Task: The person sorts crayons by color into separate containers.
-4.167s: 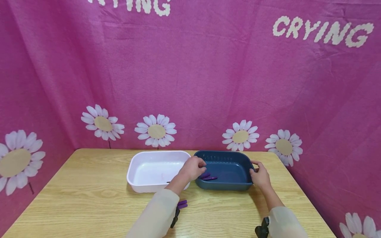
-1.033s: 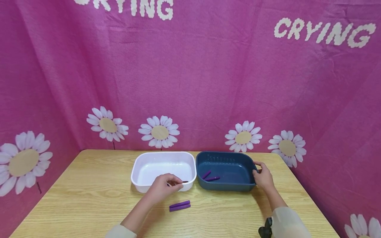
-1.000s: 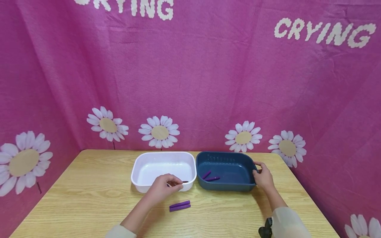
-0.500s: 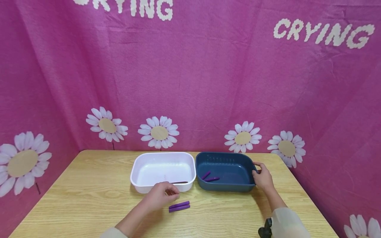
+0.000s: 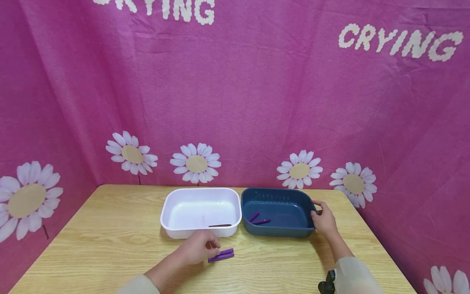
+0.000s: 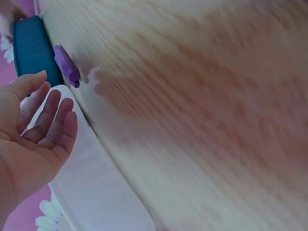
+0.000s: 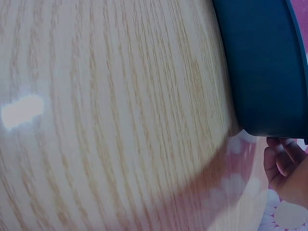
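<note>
In the head view my left hand [image 5: 196, 247] hovers at the left end of two purple pen-like sticks [image 5: 225, 256], which lie side by side on the table. Its fingers are loosely bent with nothing between them, as the left wrist view also shows, with the sticks [image 6: 66, 66] past the fingertips. My right hand [image 5: 324, 219] holds the right end of a dark blue plastic tub [image 5: 279, 232], thumb at the rim and fingers behind. Two more purple sticks [image 5: 262, 221] lie inside that tub at its left. The right wrist view shows curled fingers [image 7: 272, 166] against the tub's end.
A white tub [image 5: 180, 233] stands at the left, side by side with the blue one. One thin dark brown stick [image 5: 220, 225] lies inside it near the front wall. Behind the wooden table [image 5: 110, 237] hangs a pink cloth [image 5: 242, 102] with daisies and lettering.
My left hand has come from between the two tubs, past the white tub's front rim, down to the purple sticks on the table. The right hand keeps its hold on the blue tub.
</note>
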